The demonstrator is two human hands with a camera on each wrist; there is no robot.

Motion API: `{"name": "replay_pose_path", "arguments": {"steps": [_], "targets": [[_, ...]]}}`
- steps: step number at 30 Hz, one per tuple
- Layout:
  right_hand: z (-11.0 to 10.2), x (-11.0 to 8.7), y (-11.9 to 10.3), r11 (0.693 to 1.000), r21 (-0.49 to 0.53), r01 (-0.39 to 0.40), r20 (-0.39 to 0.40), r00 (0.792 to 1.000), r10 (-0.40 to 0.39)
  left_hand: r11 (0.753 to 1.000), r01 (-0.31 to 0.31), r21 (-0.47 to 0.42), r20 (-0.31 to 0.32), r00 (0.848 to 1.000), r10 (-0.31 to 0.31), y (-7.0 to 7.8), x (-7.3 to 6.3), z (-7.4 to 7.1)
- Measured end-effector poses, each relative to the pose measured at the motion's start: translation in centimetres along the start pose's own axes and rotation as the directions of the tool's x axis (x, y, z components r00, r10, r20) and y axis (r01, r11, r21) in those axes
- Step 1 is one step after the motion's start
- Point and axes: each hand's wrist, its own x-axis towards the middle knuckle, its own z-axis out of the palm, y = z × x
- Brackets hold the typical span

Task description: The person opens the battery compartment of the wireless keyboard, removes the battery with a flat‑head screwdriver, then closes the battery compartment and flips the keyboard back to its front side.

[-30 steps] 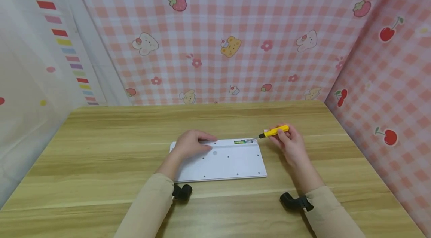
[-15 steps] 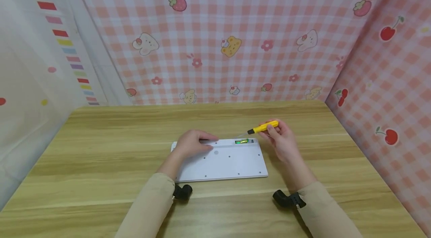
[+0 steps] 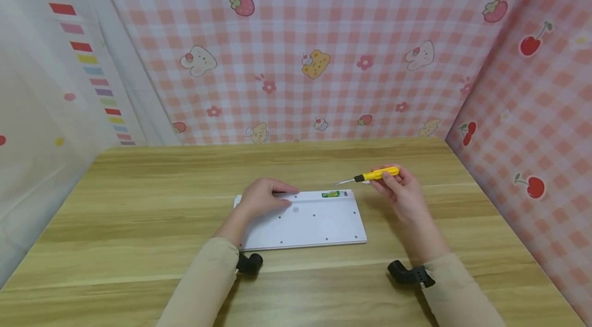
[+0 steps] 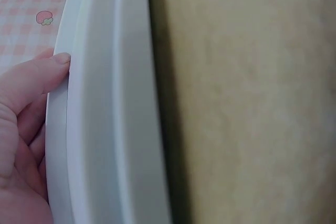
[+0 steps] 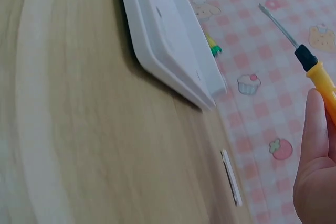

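Observation:
A white keyboard (image 3: 319, 226) lies underside up on the table. My left hand (image 3: 261, 198) grips the raised ridge along its far edge, the thumb (image 4: 50, 74) on the near side. At the right end of that ridge, a green battery (image 3: 330, 194) sits in the uncovered compartment. My right hand (image 3: 401, 196) holds a yellow-handled screwdriver (image 3: 379, 174) in the air to the right of the keyboard. Its metal tip points left, just beyond the far edge and apart from the battery. In the right wrist view the shaft (image 5: 279, 26) shows clearly.
A small white strip, perhaps the battery cover (image 5: 231, 177), lies on the wooden table (image 3: 139, 203) right of the keyboard, partly hidden by my right hand in the head view. Pink checked cloth (image 3: 296, 34) hangs behind the table and at the right.
The screwdriver tip was at the battery compartment, then swung left past the far edge. It has since drawn back right with my right hand. My left hand stays in place.

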Motion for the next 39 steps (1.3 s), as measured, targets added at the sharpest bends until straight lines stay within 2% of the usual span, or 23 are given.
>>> {"name": "replay_pose_path", "arguments": {"steps": [5, 10, 13, 22, 28, 31, 33, 35, 39], "targets": [[-2.3, -0.5, -1.0, 0.997, 0.071, 0.015, 0.073, 0.997, -0.02, 1.0, 0.0, -0.008, -0.004, 1.0, 0.0, 0.1, 0.0, 0.0], [-5.8, -1.0, -2.0, 0.989, 0.138, 0.042, 0.157, 0.986, -0.064, 1.0, 0.008, -0.01, 0.0, 1.0, -0.008, 0.1, -0.1, 0.0], [-8.0, -1.4, -2.7, 0.989, 0.142, 0.041, 0.19, 0.98, -0.067, 1.0, 0.009, -0.009, -0.001, 1.0, -0.009, 0.0, -0.1, 0.0], [-13.1, -2.9, -4.0, 1.0, -0.025, -0.003, 0.169, 0.986, 0.007, 1.0, 0.022, -0.015, -0.005, 1.0, -0.022, 0.0, -0.2, 0.0], [-14.8, -3.2, -3.9, 0.988, -0.154, 0.013, 0.246, 0.969, 0.026, 1.0, 0.02, -0.013, -0.006, 1.0, -0.02, 0.0, -0.1, 0.0], [-15.3, -3.2, -4.0, 0.974, -0.224, 0.004, 0.251, 0.966, 0.054, 1.0, 0.018, -0.009, -0.006, 1.0, -0.018, -0.1, -0.1, 0.0], [-15.5, -3.2, -4.1, 0.951, -0.308, -0.007, 0.215, 0.974, 0.077, 1.0, 0.014, -0.007, -0.006, 1.0, -0.014, -0.1, 0.0, 0.1], [-15.6, -3.4, -4.4, 0.899, -0.437, -0.022, 0.159, 0.982, 0.101, 1.0, 0.012, -0.005, -0.006, 1.0, -0.012, -0.2, 0.0, 0.1], [-16.0, -3.4, -5.0, 0.717, -0.696, -0.041, 0.056, 0.992, 0.111, 1.0, 0.015, -0.006, -0.005, 1.0, -0.015, -0.2, 0.0, 0.1]]}}
